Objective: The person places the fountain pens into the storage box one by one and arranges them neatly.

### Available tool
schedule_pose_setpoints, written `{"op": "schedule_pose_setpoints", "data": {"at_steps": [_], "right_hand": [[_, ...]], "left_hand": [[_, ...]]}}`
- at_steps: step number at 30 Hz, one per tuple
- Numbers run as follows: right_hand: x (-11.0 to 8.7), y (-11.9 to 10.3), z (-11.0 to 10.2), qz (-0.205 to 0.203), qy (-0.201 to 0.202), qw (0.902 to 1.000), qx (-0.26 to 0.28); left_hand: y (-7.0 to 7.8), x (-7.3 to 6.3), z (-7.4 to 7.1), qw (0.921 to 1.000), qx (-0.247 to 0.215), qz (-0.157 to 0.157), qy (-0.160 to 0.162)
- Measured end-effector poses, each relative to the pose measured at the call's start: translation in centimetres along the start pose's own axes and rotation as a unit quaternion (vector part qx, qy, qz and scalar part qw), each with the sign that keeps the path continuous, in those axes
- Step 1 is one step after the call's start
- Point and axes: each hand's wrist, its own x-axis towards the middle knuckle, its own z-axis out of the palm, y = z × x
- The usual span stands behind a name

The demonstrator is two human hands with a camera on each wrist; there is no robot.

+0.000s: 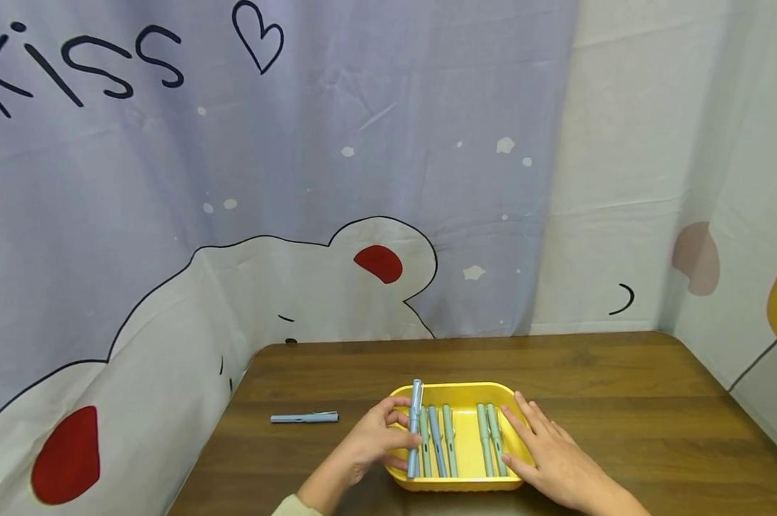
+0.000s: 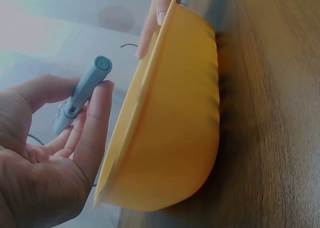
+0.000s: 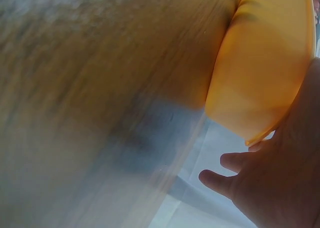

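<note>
My left hand (image 1: 380, 434) pinches a light blue pen (image 1: 416, 430) between thumb and fingertips, over the left end of a yellow plastic basket (image 1: 466, 484). In the left wrist view the pen (image 2: 86, 90) tilts, one flat end facing the camera, beside the basket's rim. Inside the basket, a blue pen (image 1: 437, 442) lies between two green pens, and another pair of green pens (image 1: 484, 441) lies to the right. My right hand (image 1: 553, 459) rests on the basket's right rim with its fingers spread; the right wrist view shows it against the outer wall (image 3: 265, 63).
Another blue pen (image 1: 304, 418) lies crosswise on the brown wooden table (image 1: 621, 401), left of the basket. Behind the table hangs a printed curtain (image 1: 375, 165), which also runs along both sides.
</note>
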Motion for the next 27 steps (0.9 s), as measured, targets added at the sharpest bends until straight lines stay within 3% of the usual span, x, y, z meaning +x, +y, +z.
{"op": "schedule_pose_setpoints", "data": {"at_steps": [16,27], "right_hand": [[-0.1,0.2,0.2,0.003,-0.007,1.0,0.003],[0.0,0.1,0.1,0.006,-0.007,1.0,0.003]], "left_hand": [[-0.4,1.8,2.8,0.9997,0.016,-0.008,0.015],[-0.9,2.9,4.1,0.9996,-0.003,-0.018,0.021]]}}
